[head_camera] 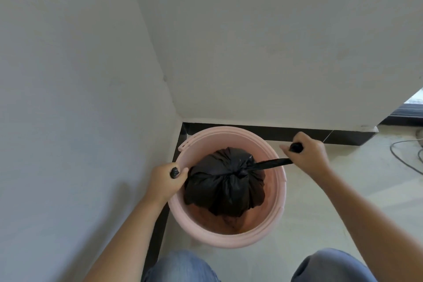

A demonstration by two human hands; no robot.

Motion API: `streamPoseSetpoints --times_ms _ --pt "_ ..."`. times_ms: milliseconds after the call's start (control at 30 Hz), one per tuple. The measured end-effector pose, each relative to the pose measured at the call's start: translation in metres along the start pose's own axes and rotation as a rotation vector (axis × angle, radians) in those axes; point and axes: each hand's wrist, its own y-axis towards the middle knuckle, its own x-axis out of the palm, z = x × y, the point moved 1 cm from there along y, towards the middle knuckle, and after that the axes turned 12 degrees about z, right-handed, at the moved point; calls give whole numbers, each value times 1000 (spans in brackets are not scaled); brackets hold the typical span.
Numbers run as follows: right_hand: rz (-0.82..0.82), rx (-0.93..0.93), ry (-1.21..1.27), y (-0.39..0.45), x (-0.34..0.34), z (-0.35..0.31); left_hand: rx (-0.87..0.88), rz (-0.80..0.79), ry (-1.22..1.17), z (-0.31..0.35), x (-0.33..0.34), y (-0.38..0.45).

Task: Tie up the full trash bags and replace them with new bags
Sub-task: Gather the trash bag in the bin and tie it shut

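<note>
Black trash bag (225, 186) in pink bin (273, 220), both hands pulling its twisted ends apart.

Bin stands on the pale floor (320, 224) in a corner where two white walls (251, 41) meet, dark skirting (309, 136) just behind it. Bag sits inside the bin, gathered to a knot at its top centre, bulging above the bin's inner floor. Left hand (166, 182), at the bin's left rim, is fisted round one end of the bag; a black tuft shows between thumb and fingers. Right hand (305, 155), just beyond the bin's right rim, is clenched round the other end, a taut black strip (272, 163) running from the knot to it. Knees in blue jeans (183, 268) on the near side of the bin. Grey cable (402, 158) on the floor, well right of the bin.
</note>
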Motion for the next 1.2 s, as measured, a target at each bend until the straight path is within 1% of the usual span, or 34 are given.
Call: streamPoseSetpoints --times_ms 100,167,200,267,333,367,400,433,500,533,633,667,700,767,800,833,867,933,967,1000,1100,1167,1200 --pt "-28 -58 -58 1 4 -4 6 27 33 4 2 7" --pt "-17 -97 -35 6 9 -15 -43 66 -31 12 5 18" --pt "-11 -82 0 8 12 -22 -97 93 -99 16 8 23" --pt "-3 9 120 8 22 -36 -247 172 -301 28 14 29" --pt "-74 106 235 1 35 -48 -364 177 -501 43 23 30" --pt "-135 118 275 -5 42 -50 -411 144 -555 48 28 28" --pt "-195 104 275 -10 49 -49 -462 94 -545 51 33 25" --pt "-246 59 233 -16 53 -47 -500 53 -470 49 39 21" --pt "-284 -17 155 -24 57 -41 -540 49 -263 47 43 8" --pt "-275 15 163 -28 59 -37 -547 74 -183 48 42 0" --pt "-218 296 234 -35 60 -34 -585 167 -55 55 36 -20" --pt "-207 325 224 -37 61 -34 -560 200 -22 59 34 -25" --pt "-188 302 207 -38 61 -35 -473 251 28 62 34 -29" --pt "-140 231 215 -40 64 -38 -199 366 148 68 36 -38" --pt "-140 231 228 -41 68 -38 -97 375 173 68 40 -42" --pt "-155 247 229 -43 71 -37 -51 312 146 68 43 -44" --pt "-184 266 210 -43 75 -34 -97 186 89 69 45 -44" --pt "-276 295 149 -44 77 -29 -363 -138 24 62 53 -43" --pt "-316 307 142 -44 77 -29 -457 -230 50 56 56 -41" --pt "-343 325 149 -44 75 -30 -515 -278 85 51 58 -38" --pt "-393 364 132 -45 74 -29 -639 -346 193 41 66 -30" --pt "-406 361 130 -44 77 -28 -737 -392 211 36 73 -27" --pt "-406 362 137 -43 78 -28 -775 -390 194 34 75 -25"
